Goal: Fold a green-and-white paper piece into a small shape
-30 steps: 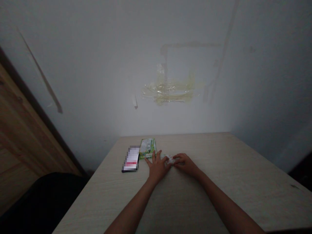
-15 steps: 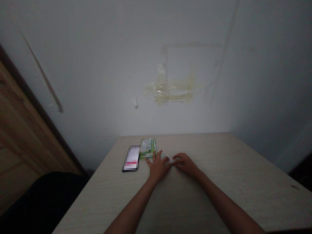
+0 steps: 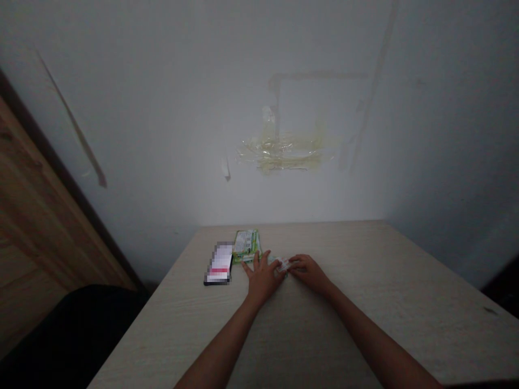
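Observation:
A small whitish piece with printed marks [image 3: 283, 264], perhaps paper or a wrapper, lies on the table between my hands and is partly covered by them. My left hand [image 3: 263, 278] rests flat with its fingers spread, its inner edge against the piece's left side. From the right, my right hand [image 3: 307, 270] has its fingers drawn together on the piece's other end. Just beyond my left fingertips lie green and white printed packets or cards [image 3: 246, 243], overlapping each other.
A phone [image 3: 219, 265] with a lit, blurred screen lies left of the green packets. The light wooden table [image 3: 365, 302] meets a wall with peeling clear tape [image 3: 284, 151]. A dark rounded object [image 3: 77, 319] and wooden panelling [image 3: 36, 216] stand at the left.
Both hands stay almost in place. The fingers of my right hand have shifted very slightly at the white piece, and a little more of it shows.

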Available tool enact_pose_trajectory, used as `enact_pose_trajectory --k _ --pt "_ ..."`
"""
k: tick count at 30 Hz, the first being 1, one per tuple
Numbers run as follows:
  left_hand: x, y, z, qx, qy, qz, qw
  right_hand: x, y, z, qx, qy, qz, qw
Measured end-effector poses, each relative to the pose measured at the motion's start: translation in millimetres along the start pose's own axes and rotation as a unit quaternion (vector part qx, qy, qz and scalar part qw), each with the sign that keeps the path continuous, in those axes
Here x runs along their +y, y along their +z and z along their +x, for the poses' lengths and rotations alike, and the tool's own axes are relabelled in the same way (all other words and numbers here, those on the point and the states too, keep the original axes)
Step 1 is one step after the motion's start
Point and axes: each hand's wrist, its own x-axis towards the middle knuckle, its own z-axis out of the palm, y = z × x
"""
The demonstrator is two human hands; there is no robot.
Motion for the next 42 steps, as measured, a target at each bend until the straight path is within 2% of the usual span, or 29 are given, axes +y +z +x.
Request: enact_pose_trajectory --k 11,21,30,42 --pt "5 -4.5 -1 -0.009 -0.017 0.005 1.0 2 2 2 -0.01 0.026 -0.015 0.999" --pt "3 -1.7 0 -0.004 -0.016 -0.005 1.0 5 10 2 0.015 0.028 -0.027 0.999" --pt "5 -3.5 0 -0.016 -0.025 -0.004 1.0 -2 4 -1 -0.019 0.027 -0.015 0.999" --pt "2 -1.6 0 -0.012 -0.012 0.009 1.0 -1 -1 -4 0.001 0.045 0.008 0.999"
